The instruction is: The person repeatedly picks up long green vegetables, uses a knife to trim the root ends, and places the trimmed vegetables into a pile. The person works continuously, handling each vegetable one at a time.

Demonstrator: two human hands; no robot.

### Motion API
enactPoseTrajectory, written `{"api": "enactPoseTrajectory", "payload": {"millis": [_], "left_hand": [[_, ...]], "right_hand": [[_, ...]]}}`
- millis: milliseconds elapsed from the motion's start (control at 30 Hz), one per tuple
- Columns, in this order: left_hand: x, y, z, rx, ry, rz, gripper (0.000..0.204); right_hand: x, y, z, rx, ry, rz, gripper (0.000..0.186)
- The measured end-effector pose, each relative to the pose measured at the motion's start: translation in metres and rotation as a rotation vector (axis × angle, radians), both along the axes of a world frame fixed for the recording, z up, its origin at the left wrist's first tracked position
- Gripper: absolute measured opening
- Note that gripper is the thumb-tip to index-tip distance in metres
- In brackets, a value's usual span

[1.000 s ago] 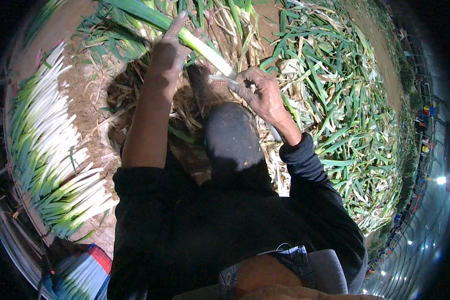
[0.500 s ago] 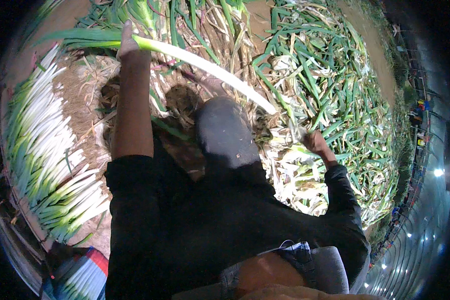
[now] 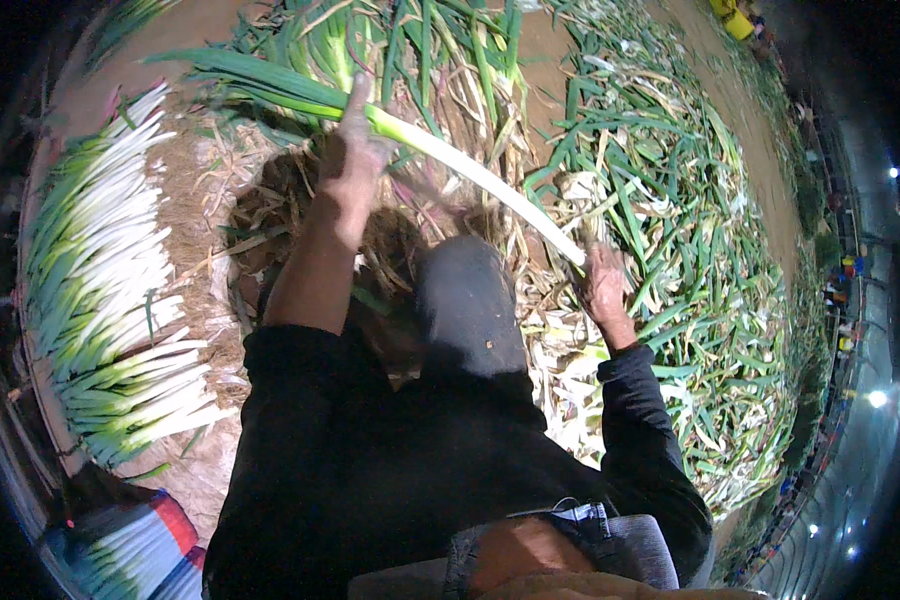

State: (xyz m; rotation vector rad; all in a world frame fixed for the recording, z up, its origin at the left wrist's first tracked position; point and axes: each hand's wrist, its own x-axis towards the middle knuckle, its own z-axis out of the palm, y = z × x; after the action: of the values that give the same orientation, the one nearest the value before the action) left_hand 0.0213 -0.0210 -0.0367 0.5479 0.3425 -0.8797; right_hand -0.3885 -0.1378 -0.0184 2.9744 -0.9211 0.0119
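A long green onion (image 3: pixel 470 172) with a bare white shaft stretches across in front of me, its green leaves pointing to the far left. My left hand (image 3: pixel 352 150) is closed around it where the leaves meet the white part, with one finger extended upward. At the root end, my right hand (image 3: pixel 603 285) is closed on the tip of the shaft, slightly blurred. Beneath the onion, close to my knee, lie dry roots and husks.
Cleaned green onions (image 3: pixel 120 270) lie in a long row on the left. A heap of stripped leaves and skins (image 3: pixel 680 240) covers the right side. More untrimmed onions (image 3: pixel 330 45) lie ahead. A striped blue, white and red sack (image 3: pixel 140 545) is at lower left.
My right hand has moved from beside the leaf heap, where it held a stripped bit of leaf, onto the onion's root end. My left hand and the onion have shifted right in view.
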Motion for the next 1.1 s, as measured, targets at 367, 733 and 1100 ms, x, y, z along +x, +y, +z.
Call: {"api": "enactPoseTrajectory", "payload": {"millis": [367, 733, 1100], "left_hand": [[-0.048, 0.007, 0.042, -0.094, -0.35, -0.259, 0.03], [-0.054, 0.008, 0.048, 0.077, -0.4, -0.217, 0.028], [-0.089, 0.002, 0.012, 0.058, -0.313, -0.314, 0.051]], "right_hand": [[0.059, 0.062, 0.072, 1.195, -0.164, -0.281, 0.038], [-0.002, 0.069, 0.075, 1.192, -0.157, -0.341, 0.028], [-0.06, 0.046, 0.04, 1.033, -0.786, -0.619, 0.055]]}}
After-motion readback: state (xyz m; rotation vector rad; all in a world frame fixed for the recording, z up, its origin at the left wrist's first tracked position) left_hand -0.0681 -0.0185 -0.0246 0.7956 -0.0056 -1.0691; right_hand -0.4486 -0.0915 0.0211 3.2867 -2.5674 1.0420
